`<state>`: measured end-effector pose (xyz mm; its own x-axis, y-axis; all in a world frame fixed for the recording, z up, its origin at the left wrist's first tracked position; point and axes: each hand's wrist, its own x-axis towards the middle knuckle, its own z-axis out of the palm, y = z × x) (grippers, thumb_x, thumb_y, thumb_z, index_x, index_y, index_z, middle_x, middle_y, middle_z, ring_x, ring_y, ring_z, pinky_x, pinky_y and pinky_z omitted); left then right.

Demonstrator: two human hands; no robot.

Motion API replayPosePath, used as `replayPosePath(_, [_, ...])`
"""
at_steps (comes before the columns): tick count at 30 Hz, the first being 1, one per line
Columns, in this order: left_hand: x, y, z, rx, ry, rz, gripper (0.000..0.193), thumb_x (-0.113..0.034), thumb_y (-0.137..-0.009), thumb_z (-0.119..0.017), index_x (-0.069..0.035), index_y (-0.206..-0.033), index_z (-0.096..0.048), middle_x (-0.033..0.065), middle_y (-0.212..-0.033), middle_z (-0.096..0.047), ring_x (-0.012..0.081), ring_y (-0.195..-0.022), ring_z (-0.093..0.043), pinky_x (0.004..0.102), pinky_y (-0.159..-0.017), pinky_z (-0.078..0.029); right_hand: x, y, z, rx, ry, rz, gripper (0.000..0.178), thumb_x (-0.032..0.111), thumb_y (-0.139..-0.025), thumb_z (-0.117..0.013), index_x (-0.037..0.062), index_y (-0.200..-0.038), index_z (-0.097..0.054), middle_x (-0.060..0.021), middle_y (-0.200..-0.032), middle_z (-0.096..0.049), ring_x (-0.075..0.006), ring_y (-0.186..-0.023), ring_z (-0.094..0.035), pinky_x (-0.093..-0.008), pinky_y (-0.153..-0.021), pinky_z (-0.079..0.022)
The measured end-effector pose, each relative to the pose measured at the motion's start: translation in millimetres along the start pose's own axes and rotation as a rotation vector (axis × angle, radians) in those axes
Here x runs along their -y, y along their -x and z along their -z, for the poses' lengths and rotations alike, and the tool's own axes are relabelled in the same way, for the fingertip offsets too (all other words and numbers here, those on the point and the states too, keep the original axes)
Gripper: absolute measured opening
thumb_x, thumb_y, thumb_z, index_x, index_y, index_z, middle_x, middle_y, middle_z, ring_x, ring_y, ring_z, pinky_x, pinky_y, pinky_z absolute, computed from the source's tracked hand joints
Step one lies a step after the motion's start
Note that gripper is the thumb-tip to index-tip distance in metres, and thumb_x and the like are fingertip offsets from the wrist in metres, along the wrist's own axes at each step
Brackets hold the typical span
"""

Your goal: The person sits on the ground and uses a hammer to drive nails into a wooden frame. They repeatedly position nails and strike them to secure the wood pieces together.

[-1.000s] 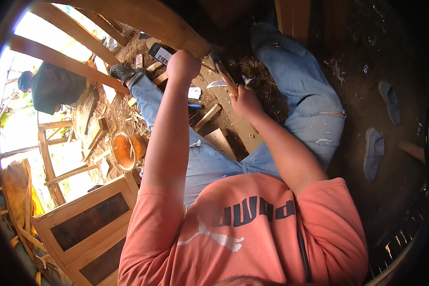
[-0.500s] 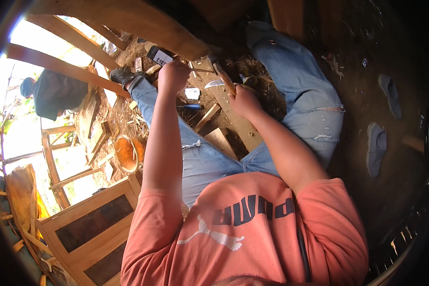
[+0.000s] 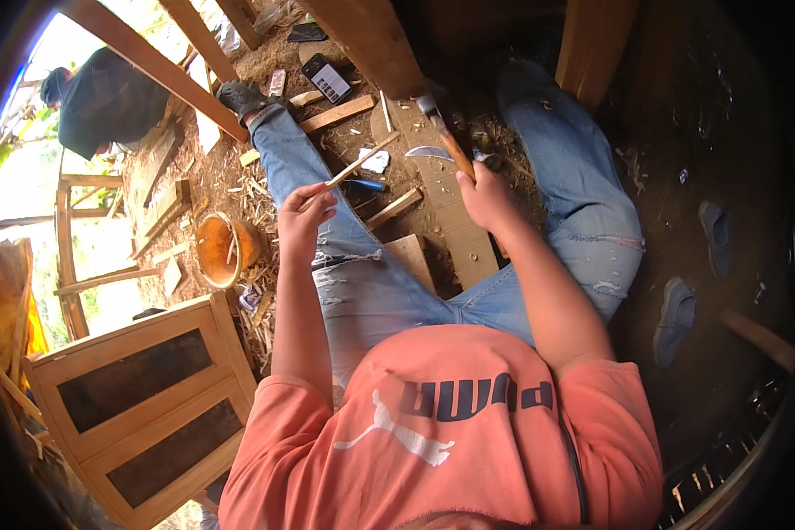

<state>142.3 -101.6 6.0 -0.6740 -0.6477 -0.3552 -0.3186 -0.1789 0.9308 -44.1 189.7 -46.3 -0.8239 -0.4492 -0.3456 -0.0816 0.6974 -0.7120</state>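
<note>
My left hand [image 3: 306, 215] is closed on a thin wooden stick [image 3: 363, 159], which slants up and to the right above my leg. My right hand [image 3: 488, 196] grips the wooden handle of a hammer [image 3: 456, 148]. Its grey metal head points away from me, over a long wooden board [image 3: 458, 221] between my legs. Across that board, left of the hammer handle, lies a curved blade [image 3: 427, 152]. A tool with a blue handle [image 3: 365, 185] and a crumpled white scrap [image 3: 375, 161] rest on the ground between the hands.
Beyond my left hand lie a lit phone [image 3: 327, 78] and wood offcuts [image 3: 337, 114]. An orange bucket [image 3: 218, 252] and a panelled wooden door [image 3: 140, 389] stand at left. A person [image 3: 110, 104] bends over at far left. Grey shoes [image 3: 676, 320] sit at right; upright beams rise ahead.
My left hand has drawn back toward me with the stick, uncovering the phone. The hammer has shifted slightly right and nearer. The whole view has tilted a little.
</note>
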Motion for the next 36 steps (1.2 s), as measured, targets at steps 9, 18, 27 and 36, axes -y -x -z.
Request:
replayPosePath(9, [13.9, 1.8, 17.4, 0.093, 0.437, 0.025, 0.024, -0.005, -0.099, -0.079, -0.004, -0.122, -0.071, 0.0076, -0.112, -0.076, 0.0146, -0.095, -0.075, 0.0280, -0.078, -0.064, 37.1, 83.1, 27.8, 0.114, 0.694, 0.248, 0.037, 0.032, -0.096, -0.076, 0.0064, -0.120, -0.065, -0.0213, -0.105, -0.074, -0.0415, -0.092, -0.076, -0.0519, -0.079, -0.061])
replayPosePath(18, [50.1, 24.0, -25.0, 0.339, 0.728, 0.223, 0.025, -0.007, -0.101, -0.077, -0.007, -0.125, -0.069, 0.0067, -0.115, -0.078, 0.0143, -0.090, -0.075, 0.0282, -0.073, -0.064, 5.0, 125.6, 29.2, 0.245, 0.845, 0.081, 0.037, 0.033, -0.092, -0.081, 0.0057, -0.109, -0.064, -0.0191, -0.095, -0.076, -0.0392, -0.090, -0.076, -0.0524, -0.075, -0.060])
replayPosePath(27, [57.8, 11.2, -29.2, 0.403, 0.714, 0.283, 0.028, -0.017, -0.105, -0.072, -0.007, -0.131, -0.068, 0.0079, -0.120, -0.078, 0.0141, -0.091, -0.074, 0.0276, -0.077, -0.062, 39.7, 82.0, 40.6, 0.349, 0.792, 0.045, 0.044, 0.037, -0.095, -0.078, 0.0027, -0.121, -0.069, -0.0210, -0.116, -0.076, -0.0415, -0.113, -0.072, -0.0526, -0.095, -0.057])
replayPosePath(36, [59.2, 0.4, -41.7, 0.333, 0.510, 0.370, 0.027, -0.017, -0.107, -0.068, -0.004, -0.131, -0.066, 0.0068, -0.119, -0.077, 0.0152, -0.095, -0.075, 0.0276, -0.079, -0.061, 17.3, -32.9, -5.6, -0.028, 0.737, 0.166, 0.053, 0.030, -0.099, -0.072, 0.0073, -0.144, -0.055, -0.0242, -0.124, -0.072, -0.0405, -0.118, -0.071, -0.0532, -0.098, -0.057])
